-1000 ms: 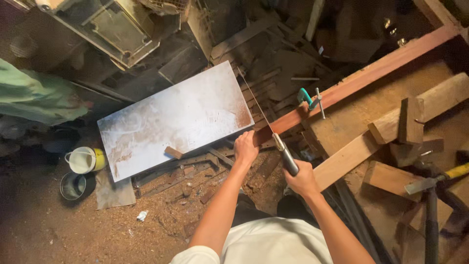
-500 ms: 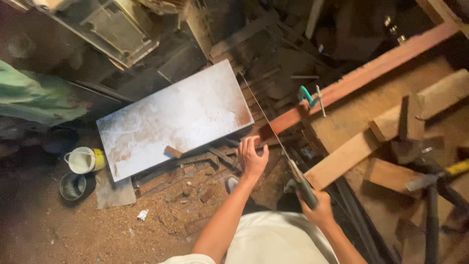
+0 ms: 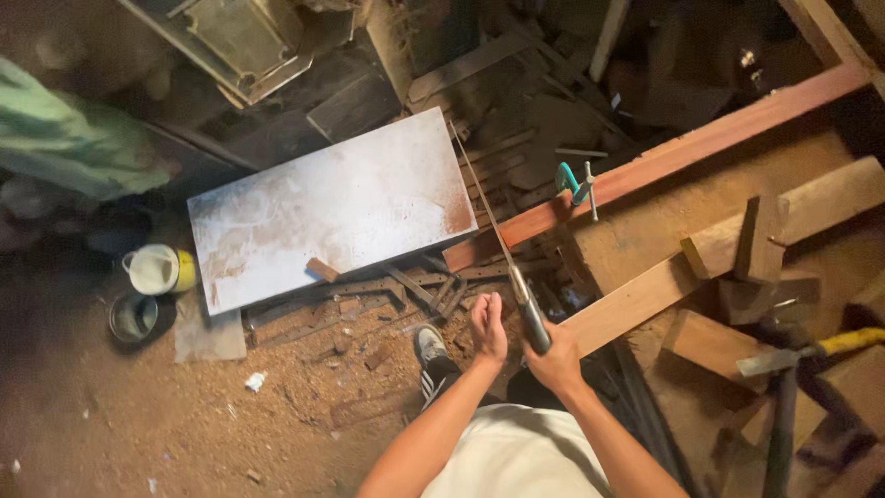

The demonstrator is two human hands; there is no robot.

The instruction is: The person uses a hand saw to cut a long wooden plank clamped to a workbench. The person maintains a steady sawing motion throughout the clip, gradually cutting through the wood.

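The right hand (image 3: 556,361) has its grip closed around the dark handle of a handsaw (image 3: 516,277), whose thin blade runs up and away from the hand, crossing the near end of a long reddish wooden beam (image 3: 664,159). The left hand (image 3: 487,325) is open, fingers loosely spread, holding nothing and hovering just left of the saw handle, not touching it. Relative to the beam: a white, stained rectangular board (image 3: 332,207) lies just left of its near end, with a small wood block (image 3: 322,269) resting at the board's lower edge; a teal-handled clamp (image 3: 575,182) sits against the beam's near side; pale timber offcuts (image 3: 737,242) lie below it to the right. A shoe (image 3: 430,349) stands on the sawdust-covered floor (image 3: 184,415) under the left hand.
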